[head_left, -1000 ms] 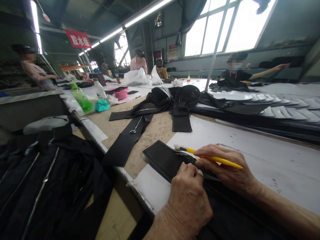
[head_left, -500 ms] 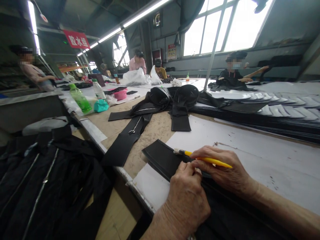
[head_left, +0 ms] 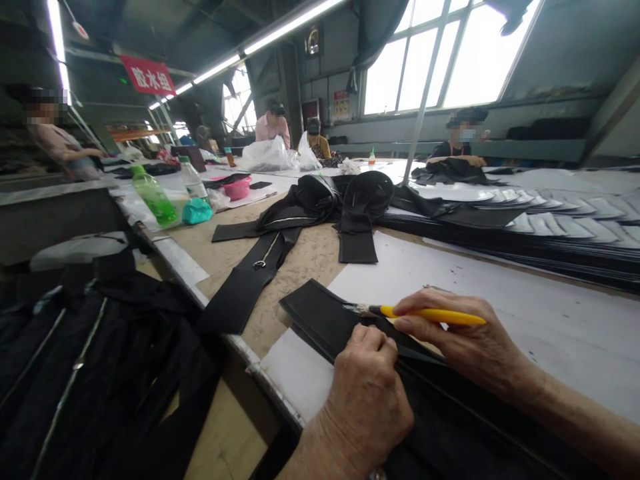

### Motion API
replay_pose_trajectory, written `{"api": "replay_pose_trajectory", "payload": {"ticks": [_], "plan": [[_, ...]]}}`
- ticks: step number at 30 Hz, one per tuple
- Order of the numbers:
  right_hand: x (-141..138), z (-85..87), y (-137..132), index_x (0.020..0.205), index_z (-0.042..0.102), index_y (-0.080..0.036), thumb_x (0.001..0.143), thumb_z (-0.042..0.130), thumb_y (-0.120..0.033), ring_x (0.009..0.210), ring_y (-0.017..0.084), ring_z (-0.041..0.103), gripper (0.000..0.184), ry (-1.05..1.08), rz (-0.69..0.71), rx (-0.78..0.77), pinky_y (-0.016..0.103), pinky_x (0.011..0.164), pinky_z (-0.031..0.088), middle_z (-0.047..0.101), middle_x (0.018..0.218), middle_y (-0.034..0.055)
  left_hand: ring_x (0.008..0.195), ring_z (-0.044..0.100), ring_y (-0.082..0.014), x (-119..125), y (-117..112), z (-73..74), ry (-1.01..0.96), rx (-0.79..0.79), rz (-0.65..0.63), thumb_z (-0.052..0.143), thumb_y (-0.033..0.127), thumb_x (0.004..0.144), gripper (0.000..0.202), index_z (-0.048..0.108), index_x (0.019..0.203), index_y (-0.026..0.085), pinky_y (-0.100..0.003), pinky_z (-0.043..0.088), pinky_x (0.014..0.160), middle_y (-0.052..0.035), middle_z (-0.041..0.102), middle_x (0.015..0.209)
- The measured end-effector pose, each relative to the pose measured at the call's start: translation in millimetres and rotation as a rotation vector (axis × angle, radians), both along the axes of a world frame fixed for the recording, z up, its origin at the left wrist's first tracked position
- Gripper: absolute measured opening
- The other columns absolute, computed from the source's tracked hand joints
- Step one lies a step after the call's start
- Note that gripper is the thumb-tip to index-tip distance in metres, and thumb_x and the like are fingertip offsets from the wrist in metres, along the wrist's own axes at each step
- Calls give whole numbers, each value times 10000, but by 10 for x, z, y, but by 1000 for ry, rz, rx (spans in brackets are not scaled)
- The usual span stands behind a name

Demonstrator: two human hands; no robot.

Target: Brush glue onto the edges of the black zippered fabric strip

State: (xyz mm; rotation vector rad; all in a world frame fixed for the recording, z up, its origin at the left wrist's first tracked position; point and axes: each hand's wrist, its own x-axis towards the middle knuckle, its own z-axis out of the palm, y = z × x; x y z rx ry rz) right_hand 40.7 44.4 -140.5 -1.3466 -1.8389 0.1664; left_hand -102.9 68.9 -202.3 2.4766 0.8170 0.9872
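The right hand pinches a yellow-handled glue brush, bristles at 9 o'clock touching the flat black fabric strip on the white-papered worktop. The left hand, curled, presses the strip down. If that hand slips, the strip could shift and glue could smear off the edge. The fingertips and the strip's near end are hidden.

Blown-out windows, dim hall (edges warped)
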Motion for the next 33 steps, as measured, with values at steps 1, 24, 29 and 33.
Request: {"api": "replay_pose_trajectory", "payload": {"ticks": [1,24,29,33], "plan": [[32,22,-25,757,649,-177,804,613,-313,649,97,601,148,19,-18,-29,179,613,455,650,733,-3,839,496,-239,2,-4,-1,-5,-2,4,459,53,630,238,616,806,92,-400,497,808,-118,587,843],[96,160,131,721,663,-173,783,622,-336,607,99,566,179,113,51,-103,189,573,425,636,670,-6,844,541,-260,2,-20,20,57,82,74,453,63,629,238,626,783,117,-411,548,727,-103,636,849],[140,248,243,677,657,-157,759,628,-314,576,104,555,180,98,79,-237,197,560,417,629,623,-1,756,509,-237,-6,-29,42,63,42,67,459,45,595,209,597,717,144,-390,530,651,-69,600,748],[138,265,194,693,669,-163,763,622,-383,611,125,579,235,128,58,-167,207,589,436,644,650,12,741,495,-238,-8,-34,38,91,73,85,470,56,598,194,590,717,152,-380,511,629,-69,602,753]]}}
